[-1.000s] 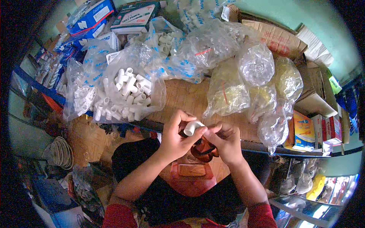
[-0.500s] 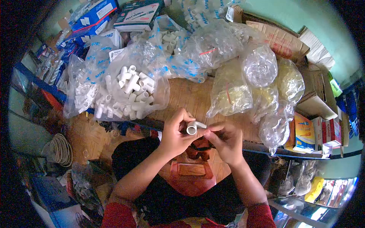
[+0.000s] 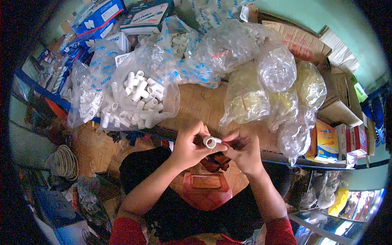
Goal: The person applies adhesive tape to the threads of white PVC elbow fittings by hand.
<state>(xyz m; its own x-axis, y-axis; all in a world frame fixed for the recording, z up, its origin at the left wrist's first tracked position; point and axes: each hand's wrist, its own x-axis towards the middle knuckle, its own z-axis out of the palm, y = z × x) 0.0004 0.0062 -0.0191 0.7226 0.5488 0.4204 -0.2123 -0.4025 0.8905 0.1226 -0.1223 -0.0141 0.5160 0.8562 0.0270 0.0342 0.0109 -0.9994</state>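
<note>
A white plastic pipe fitting is held over the table's front edge, its round open end facing me. My left hand is closed on the fitting's left side, with thumb and fingers around it. At the other end, my right hand pinches the fitting's narrower right side; its fingertips partly hide that end. Beyond my hands, to the left, an open clear bag holds many similar white pipe fittings, several of them tee-shaped.
Clear bags of yellowish and transparent pieces lie right of the bare wooden tabletop. Small boxes stand at the right edge, a test pencil box at the back. A red stool is below my hands; a cable coil hangs left.
The fitting has turned a little and shifted slightly right and down, its open end now facing me more. Both hands keep hold, and my right fingers have changed their pinch slightly.
</note>
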